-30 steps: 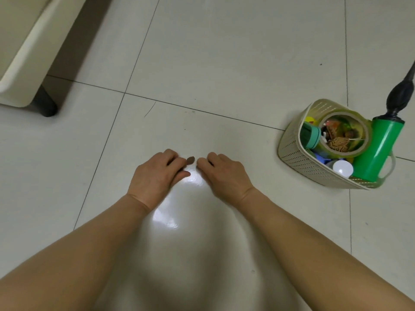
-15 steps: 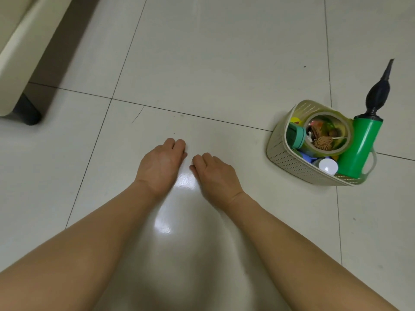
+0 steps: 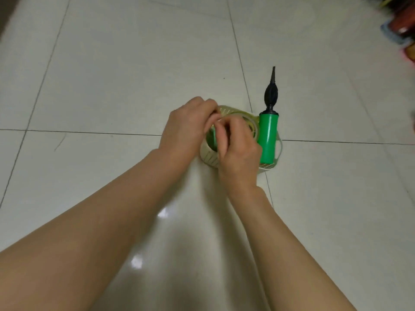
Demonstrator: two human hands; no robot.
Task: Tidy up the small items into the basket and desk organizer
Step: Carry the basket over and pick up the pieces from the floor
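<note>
Both hands moved off the bare floor and now sit right over the basket (image 3: 210,157). Left hand (image 3: 187,129) and right hand (image 3: 238,149) have fingers curled together above its opening, pinching something too small to make out, so the drop is straight down.

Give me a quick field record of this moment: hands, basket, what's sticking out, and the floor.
left hand: over the basket's near-left rim, fingers curled; contents of grip hidden
right hand: over the basket, fingers curled toward the left hand; grip hidden
basket: beige, perforated, on the floor, mostly covered by the hands
pump: green with black nozzle, upright at the basket's right end
floor: pale glossy tiles
</note>
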